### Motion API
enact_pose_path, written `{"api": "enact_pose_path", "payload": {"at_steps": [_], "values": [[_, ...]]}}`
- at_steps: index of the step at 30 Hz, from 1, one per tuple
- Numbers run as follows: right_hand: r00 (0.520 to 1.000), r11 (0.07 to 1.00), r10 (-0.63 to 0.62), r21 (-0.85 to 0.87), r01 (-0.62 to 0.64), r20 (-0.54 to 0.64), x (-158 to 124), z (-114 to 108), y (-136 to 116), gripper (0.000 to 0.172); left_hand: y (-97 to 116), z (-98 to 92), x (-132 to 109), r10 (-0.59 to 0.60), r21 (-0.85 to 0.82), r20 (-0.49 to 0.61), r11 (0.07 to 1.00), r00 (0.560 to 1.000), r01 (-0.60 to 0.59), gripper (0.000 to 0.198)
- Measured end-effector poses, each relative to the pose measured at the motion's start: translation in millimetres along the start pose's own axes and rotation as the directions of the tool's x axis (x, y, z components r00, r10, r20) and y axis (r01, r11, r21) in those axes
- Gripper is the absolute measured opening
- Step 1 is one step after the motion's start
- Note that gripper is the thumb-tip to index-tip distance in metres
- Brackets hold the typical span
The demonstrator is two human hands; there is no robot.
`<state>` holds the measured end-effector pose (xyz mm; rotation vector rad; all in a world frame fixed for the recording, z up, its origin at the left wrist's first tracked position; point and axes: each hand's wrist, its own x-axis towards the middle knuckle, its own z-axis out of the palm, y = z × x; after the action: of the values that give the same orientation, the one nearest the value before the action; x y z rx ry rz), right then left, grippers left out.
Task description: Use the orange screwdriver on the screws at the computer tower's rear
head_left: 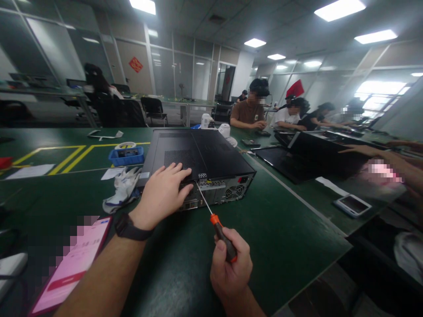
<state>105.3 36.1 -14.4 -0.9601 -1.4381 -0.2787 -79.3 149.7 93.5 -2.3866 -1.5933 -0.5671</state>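
Observation:
A black desktop computer case (221,152) lies on its side on the green table, its rear panel with a fan grille and ports facing me. My left hand (165,187) rests on the case's near left part, fingers stretched out over the vented top. In my right hand (231,259) is a screwdriver (218,226) with an orange and dark handle, gripped in a fist. Its thin shaft slants up and left, and the tip meets the upper edge of the rear panel, just right of my left thumb. Any screw at the tip is too small to make out.
Left of the case are white gloves (123,187) and a blue basket (126,156) with small parts. A pink sheet in a red frame (76,264) lies near my left forearm. To the right, a phone-like device (353,205) and another opened case (317,145) sit near a co-worker's hand (360,151).

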Motion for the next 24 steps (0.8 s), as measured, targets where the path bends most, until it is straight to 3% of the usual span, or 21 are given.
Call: {"api": "enact_pose_path", "payload": {"at_steps": [5, 13, 19, 24], "values": [[1.000, 0.997, -0.028, 0.068, 0.027, 0.014, 6.0, 0.0, -2.9, 0.032, -0.6, 0.5, 0.5, -0.002, -0.006, -0.005, 1.000, 1.000, 0.002, 0.046], [0.998, 0.991, 0.067, -0.113, -0.067, 0.001, -7.0, -2.9, 2.4, 0.025, 1.1, -0.1, 0.1, -0.009, -0.011, -0.005, 1.000, 1.000, 0.009, 0.046], [0.999, 0.999, -0.035, 0.009, 0.035, 0.005, 9.2, -2.4, -3.0, 0.026, 2.0, -1.7, -0.2, -0.014, -0.014, -0.004, 1.000, 1.000, 0.014, 0.045], [0.999, 0.998, -0.041, -0.046, 0.041, -0.011, 7.5, -1.9, -0.6, 0.026, 2.2, -2.6, 0.2, -0.006, -0.013, -0.001, 1.000, 1.000, 0.006, 0.045]]}}
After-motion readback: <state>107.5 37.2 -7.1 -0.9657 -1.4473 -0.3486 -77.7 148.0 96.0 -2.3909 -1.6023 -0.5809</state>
